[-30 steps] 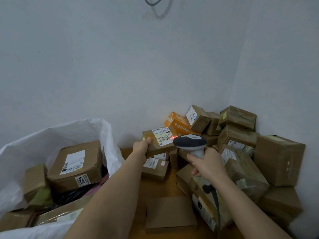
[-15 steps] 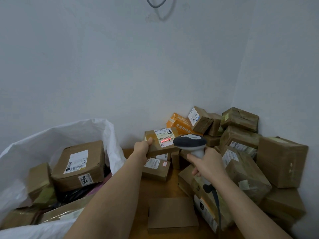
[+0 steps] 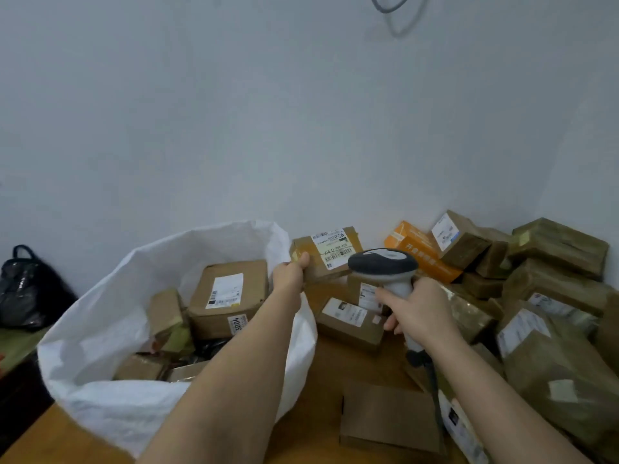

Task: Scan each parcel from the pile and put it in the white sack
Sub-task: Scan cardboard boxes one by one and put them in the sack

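We see left hand (image 3: 290,273) grasping brown taped parcel (image 3: 326,253), white label up, beside sack (image 3: 110,333); right hand (image 3: 417,311) clenched on scanner (image 3: 385,267).

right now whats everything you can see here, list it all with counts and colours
held parcel: one, brown with white label, in the left hand beside the sack rim
scanner: one, grey and white, in the right hand, head near the held parcel
white sack: one, open, left of centre, several brown parcels inside
pile of parcels: many, brown, heaped at right against the wall
orange box: one, at the back of the pile
flat brown parcel: one, on the wooden surface near the bottom
black bag: one, far left by the wall
left hand: grips the held parcel's left end
right hand: wrapped round the scanner handle
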